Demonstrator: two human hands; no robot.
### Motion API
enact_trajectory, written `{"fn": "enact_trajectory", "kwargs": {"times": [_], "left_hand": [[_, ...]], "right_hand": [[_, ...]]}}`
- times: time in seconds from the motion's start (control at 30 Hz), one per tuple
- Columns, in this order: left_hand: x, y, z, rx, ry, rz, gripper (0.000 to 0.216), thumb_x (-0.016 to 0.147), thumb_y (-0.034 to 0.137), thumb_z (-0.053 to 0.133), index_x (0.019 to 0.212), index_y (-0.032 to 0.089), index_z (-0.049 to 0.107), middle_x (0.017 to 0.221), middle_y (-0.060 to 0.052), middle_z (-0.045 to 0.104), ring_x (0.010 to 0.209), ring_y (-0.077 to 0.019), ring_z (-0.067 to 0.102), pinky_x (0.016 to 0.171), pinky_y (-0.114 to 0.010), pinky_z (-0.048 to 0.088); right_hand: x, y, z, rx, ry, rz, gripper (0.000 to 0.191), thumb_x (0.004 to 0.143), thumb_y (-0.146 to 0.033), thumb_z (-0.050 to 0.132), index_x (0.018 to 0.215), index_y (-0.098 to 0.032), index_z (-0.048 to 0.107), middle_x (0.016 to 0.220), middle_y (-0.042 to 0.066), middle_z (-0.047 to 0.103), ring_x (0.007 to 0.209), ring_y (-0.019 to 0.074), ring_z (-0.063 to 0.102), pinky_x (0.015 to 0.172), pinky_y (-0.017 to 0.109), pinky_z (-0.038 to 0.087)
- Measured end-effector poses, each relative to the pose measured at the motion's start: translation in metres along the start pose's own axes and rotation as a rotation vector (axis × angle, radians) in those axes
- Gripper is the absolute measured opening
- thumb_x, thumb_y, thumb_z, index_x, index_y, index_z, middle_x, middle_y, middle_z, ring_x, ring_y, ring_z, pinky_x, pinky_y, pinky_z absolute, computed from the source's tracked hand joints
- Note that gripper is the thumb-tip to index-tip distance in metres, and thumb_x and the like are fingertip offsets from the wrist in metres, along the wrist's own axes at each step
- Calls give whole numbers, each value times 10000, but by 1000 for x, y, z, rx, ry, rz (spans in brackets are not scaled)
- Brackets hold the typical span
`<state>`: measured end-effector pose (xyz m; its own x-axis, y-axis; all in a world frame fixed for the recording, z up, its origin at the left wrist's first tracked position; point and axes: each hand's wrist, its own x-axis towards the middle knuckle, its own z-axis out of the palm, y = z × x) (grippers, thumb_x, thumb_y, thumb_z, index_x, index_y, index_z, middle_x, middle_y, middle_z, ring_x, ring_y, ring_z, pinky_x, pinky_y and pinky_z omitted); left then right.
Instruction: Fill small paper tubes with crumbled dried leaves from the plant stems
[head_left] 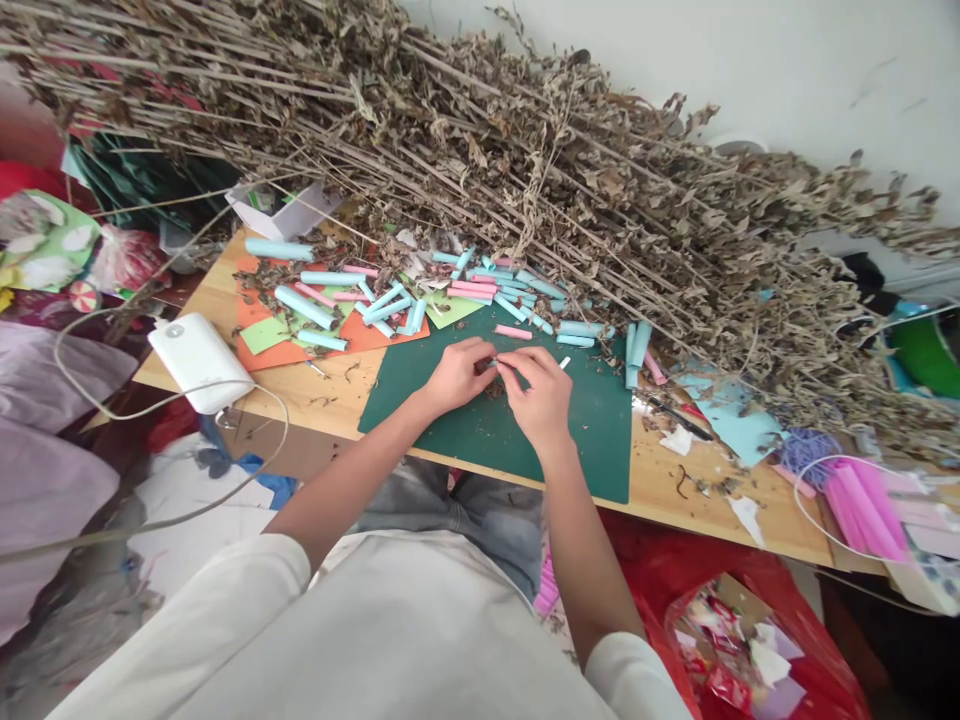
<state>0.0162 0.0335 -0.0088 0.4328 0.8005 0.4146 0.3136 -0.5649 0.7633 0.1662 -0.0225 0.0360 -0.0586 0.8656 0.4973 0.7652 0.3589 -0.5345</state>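
Observation:
Over the dark green cutting mat, my left hand and my right hand meet with fingertips pinched together. Between them is a small pale-blue piece that looks like paper, mostly hidden by the fingers. Brown dried crumbs lie on the mat just below the fingertips. A pink paper roll rests beyond my hands, and a blue paper roll lies to its right. A small white strip is beside my right hand. More blue and pink rolls are heaped behind the mat.
Dried leafy stalks cover the back of the wooden table. On the left are orange paper and a white power bank with a cable. A black pen and purple string lie right. A red bag sits below.

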Motion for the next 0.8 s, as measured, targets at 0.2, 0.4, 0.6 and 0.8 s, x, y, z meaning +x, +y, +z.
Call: {"fn": "enact_trajectory", "kwargs": {"times": [0.2,0.4,0.6,0.8], "left_hand": [[0,0,0,-24,-8,-13,60,793,121,560,780,168,593,732,-9,555,640,-123,521,619,-237,418],[1,1,0,4,-4,-7,81,798,112,540,758,168,583,728,-27,565,693,-149,531,633,-254,415],[1,3,-1,-22,-10,-33,104,846,176,573,743,161,582,703,-4,527,617,-113,500,592,-230,396],[0,1,0,-4,0,-11,123,860,211,584,748,161,571,699,3,515,622,-112,492,593,-225,386]], "right_hand": [[-5,-2,4,-40,-22,22,182,929,-295,558,992,-241,720,942,74,675,903,204,629,840,354,523],[-4,-13,16,-107,56,137,217,931,-349,545,893,-235,725,861,83,665,856,214,612,805,364,503],[4,-20,9,36,57,230,188,915,-254,530,850,-199,697,834,66,679,763,182,619,743,318,508],[7,-12,8,169,31,339,101,871,-255,588,893,-200,670,798,22,681,702,159,619,699,290,508]]}}
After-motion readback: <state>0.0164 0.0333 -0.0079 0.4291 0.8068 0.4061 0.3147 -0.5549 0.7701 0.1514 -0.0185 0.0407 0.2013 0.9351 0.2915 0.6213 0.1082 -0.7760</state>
